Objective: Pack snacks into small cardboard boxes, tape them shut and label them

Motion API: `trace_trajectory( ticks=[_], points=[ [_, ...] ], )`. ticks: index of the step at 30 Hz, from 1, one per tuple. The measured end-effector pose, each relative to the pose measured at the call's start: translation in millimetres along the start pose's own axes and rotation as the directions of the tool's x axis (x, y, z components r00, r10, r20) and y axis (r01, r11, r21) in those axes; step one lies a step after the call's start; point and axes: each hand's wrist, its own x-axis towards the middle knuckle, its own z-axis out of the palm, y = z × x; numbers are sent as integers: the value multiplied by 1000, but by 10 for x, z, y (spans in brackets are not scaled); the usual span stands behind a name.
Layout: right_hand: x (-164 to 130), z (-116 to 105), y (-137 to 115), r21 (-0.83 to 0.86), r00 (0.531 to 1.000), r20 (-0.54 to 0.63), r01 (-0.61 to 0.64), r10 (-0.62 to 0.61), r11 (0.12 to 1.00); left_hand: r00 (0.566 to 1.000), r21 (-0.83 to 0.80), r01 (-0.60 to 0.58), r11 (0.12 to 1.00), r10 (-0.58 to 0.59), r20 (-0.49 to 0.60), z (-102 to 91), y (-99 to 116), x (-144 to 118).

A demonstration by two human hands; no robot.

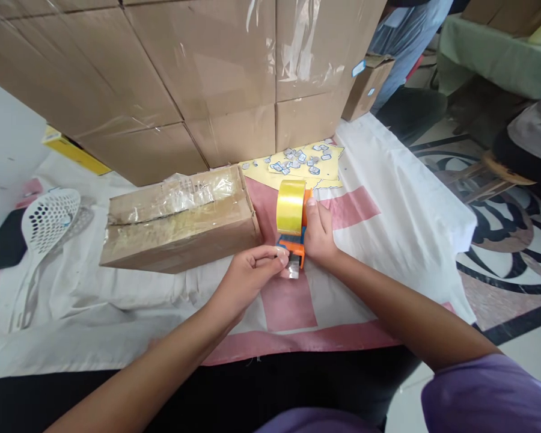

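My right hand (318, 231) grips an orange tape dispenser (297, 245) that carries a yellowish roll of clear tape (291, 206), standing on the white and pink cloth (379, 204). My left hand (247, 273) pinches the loose tape end (292, 269) at the dispenser's front. A small cardboard box (180, 219), its top covered in wrinkled clear tape, lies just to the left of both hands.
A wall of large taped cartons (198, 78) stands behind. A yellow sheet with several small labels (304, 159) lies at its foot. A white perforated scoop (47, 219) rests at left. Another person (410, 36) stands at back right, beside patterned floor (514, 240).
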Motion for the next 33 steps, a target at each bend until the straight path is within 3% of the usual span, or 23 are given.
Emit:
trace_trajectory(
  ticks=[9, 15, 18, 22, 28, 33],
  points=[
    [24, 21, -59, 42, 997, -39, -61, 63, 997, 1000, -26, 8, 1000, -9, -14, 113, -105, -112],
    [45, 6, -29, 105, 988, -69, -130, 138, 986, 996, 19, -75, 997, 76, -46, 185, -199, -143],
    [29, -5, -4, 200, 975, -3, -216, 221, 956, 994, 47, -98, 994, 100, -41, 200, -233, -130],
    [0, -17, -17, 256, 966, 139, -250, 220, 934, 997, 36, -77, 996, 78, -26, 196, -235, -130],
    [-59, -2, -85, 198, 948, 165, -301, 271, 933, 1000, -12, -13, 1000, 14, 17, 180, -212, -183],
    [-110, 16, -100, 278, 912, 284, -373, 295, 885, 999, 74, 27, 997, -29, 29, 174, -213, -207]
  ],
)
